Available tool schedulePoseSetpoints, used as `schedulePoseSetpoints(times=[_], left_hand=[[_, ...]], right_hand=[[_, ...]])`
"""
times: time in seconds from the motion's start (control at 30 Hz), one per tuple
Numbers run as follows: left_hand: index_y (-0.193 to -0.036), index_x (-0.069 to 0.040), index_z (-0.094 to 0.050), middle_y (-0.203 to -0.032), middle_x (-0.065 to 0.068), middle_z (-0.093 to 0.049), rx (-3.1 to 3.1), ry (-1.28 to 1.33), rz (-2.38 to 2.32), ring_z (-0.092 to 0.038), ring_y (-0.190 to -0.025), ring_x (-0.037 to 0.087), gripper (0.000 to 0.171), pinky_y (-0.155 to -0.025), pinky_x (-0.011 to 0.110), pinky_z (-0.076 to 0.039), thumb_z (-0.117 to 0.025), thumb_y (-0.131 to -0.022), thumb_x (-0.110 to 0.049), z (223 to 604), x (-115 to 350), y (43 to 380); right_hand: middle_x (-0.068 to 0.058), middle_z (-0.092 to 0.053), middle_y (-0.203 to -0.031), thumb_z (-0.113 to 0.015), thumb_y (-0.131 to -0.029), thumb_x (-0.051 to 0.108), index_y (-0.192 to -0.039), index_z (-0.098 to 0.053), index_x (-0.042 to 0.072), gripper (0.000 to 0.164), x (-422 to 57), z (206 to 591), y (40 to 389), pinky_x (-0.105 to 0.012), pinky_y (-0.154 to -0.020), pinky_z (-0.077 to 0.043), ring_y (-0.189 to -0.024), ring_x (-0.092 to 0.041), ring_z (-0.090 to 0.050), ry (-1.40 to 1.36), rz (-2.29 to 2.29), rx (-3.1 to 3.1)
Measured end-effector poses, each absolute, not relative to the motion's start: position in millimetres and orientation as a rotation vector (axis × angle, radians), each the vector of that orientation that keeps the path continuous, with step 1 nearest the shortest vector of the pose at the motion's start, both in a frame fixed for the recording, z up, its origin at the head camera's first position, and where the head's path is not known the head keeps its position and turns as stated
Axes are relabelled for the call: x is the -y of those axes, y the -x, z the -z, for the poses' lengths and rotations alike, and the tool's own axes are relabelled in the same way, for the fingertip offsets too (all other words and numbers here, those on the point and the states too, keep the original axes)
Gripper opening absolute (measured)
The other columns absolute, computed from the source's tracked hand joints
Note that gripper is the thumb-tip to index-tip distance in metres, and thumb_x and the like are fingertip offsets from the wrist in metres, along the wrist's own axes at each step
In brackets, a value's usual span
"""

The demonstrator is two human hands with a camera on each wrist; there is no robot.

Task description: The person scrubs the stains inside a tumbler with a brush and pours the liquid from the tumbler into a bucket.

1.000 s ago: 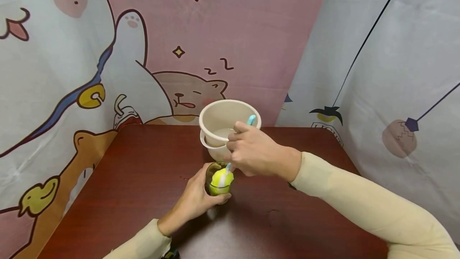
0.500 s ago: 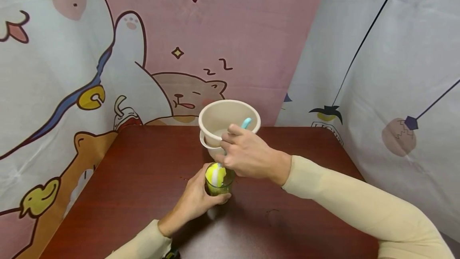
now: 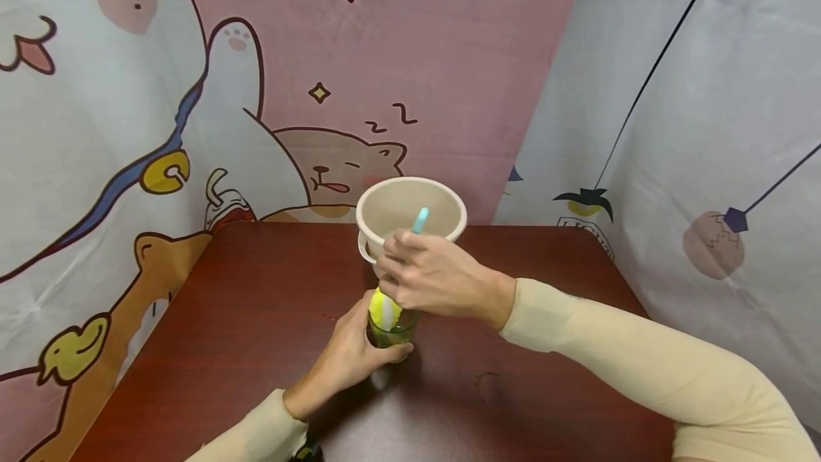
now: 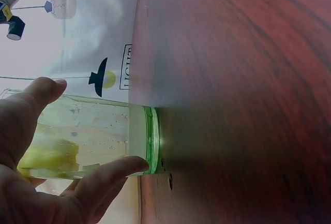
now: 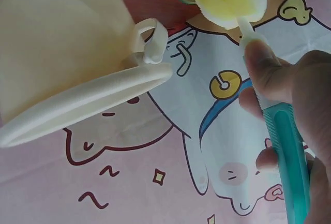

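Observation:
My left hand (image 3: pixel 353 344) grips a clear green-tinted glass (image 4: pixel 98 131), fingers and thumb around its side. The glass stands upright on the table, with water drops on its wall. My right hand (image 3: pixel 442 276) holds a cup brush by its teal and white handle (image 5: pixel 287 151), the thumb along the white part. The brush's yellow and white sponge head (image 3: pixel 385 311) is at the mouth of the glass, partly inside it. In the left wrist view, the yellow sponge shows through the wall in the upper part of the glass. My right fingers hide the lower handle in the head view.
A cream bucket (image 5: pixel 57 43) with a loop handle (image 5: pixel 152 40) stands just behind the hands, near the table's back edge. Printed cloth (image 3: pixel 449 55) hangs behind and beside the dark red-brown table (image 3: pixel 256 291). A small ring mark is on the table at the right.
My right hand has shifted left with the brush, whose handle now stands steeper. The sponge has moved from the right of the glass mouth to its left. My left hand keeps its grip.

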State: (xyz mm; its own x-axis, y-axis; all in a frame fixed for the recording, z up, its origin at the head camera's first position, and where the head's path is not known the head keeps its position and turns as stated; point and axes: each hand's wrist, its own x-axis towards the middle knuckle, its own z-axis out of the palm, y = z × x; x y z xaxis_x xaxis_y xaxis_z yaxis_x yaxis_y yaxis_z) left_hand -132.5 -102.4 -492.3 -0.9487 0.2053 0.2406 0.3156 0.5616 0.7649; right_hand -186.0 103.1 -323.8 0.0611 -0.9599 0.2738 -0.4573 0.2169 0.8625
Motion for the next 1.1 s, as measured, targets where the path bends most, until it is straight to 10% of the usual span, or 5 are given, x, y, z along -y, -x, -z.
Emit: schedulePoseSetpoints(times=[0.77,1.1], left_hand=[[-0.156,-0.029,-0.059,-0.136,-0.006,-0.077,2.638,0.475,1.361,-0.074,-0.114,0.014,0.09,-0.092,0.029,-0.062,-0.109,-0.081,-0.035,490.8,102.5,132.4],[-0.154,-0.032,-0.059,-0.131,-0.011,-0.078,2.631,0.478,1.364,-0.076,-0.113,0.012,0.088,-0.095,0.03,-0.063,-0.11,-0.081,-0.035,490.3,102.1,132.9]], right_hand=[[0.014,-0.082,-0.111,-0.079,-0.104,0.027,-0.099,-0.089,0.031,0.012,-97.3,300.5,191.4,-0.036,-0.109,-0.04,-0.115,-0.017,-0.065,-1.492,0.886,1.545],[0.013,-0.08,-0.14,-0.084,-0.098,0.03,-0.094,-0.089,0.042,0.014,-102.7,294.3,196.0,-0.039,-0.113,-0.038,-0.121,-0.02,-0.067,-1.528,0.883,1.618]])
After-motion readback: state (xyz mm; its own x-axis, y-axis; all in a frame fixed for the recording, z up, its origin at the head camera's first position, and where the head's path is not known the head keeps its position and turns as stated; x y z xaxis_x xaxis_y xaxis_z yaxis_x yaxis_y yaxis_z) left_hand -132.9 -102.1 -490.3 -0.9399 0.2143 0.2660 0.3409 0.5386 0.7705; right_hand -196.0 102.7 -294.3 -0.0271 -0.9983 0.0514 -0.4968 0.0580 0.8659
